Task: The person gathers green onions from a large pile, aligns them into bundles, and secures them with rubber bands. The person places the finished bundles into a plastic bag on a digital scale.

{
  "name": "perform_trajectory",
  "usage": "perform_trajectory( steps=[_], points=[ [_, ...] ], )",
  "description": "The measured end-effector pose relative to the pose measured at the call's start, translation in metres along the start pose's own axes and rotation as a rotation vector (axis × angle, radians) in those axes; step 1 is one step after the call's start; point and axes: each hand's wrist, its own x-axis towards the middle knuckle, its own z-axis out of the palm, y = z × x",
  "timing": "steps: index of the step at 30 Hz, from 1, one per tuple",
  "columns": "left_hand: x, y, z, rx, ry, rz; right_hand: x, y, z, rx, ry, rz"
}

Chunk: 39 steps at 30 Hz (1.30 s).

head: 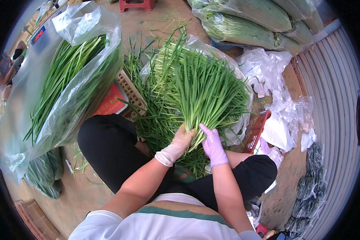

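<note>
A fanned bunch of garlic chives [198, 99] is gathered at its pale stem ends in front of my crossed legs. My left hand [180, 141], in a whitish glove, grips the stems from the left. From the other side, my right hand [212, 145], in a purple glove, closes on the same stem ends with its index finger extended along them. The leaves spread up and away from me. Under and behind the bunch lies a large heap of chives [165, 69], partly on clear plastic. More loose leaves [153, 126] lie between my legs and to the left.
An open plastic bag [72, 87] of chives stands on the left, near a scale display [38, 35] and a tan plastic crate [132, 91]. Filled bags [243, 27] are stacked back right. Crumpled plastic [267, 66], a red basket [257, 132] and wrapped dark bundles [306, 192] line the right.
</note>
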Motion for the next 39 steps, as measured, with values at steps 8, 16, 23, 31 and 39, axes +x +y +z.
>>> perform_trajectory(
  steps=[8, 16, 23, 31, 39],
  points=[
    [-0.033, 0.018, 0.035, 1.609, -0.053, 0.397, -0.016, 0.005, -0.003, 0.129, -0.055, 0.199],
    [-0.074, 0.105, 0.012, 1.095, -0.302, 0.521, -0.026, -0.032, 0.033, 0.017, -0.002, 0.104],
    [-0.105, 0.251, -0.043, 0.942, -0.08, 0.859, -0.067, -0.125, 0.16, 0.225, -0.622, -0.342],
    [-0.16, 0.395, -0.173, 1.908, 0.674, 0.495, -0.091, -0.147, 0.408, -0.372, -1.029, -0.882],
    [-0.261, 0.433, -0.308, 2.319, 0.989, -0.101, 0.037, -0.055, 0.436, -2.315, -1.107, -1.357]
  ],
)
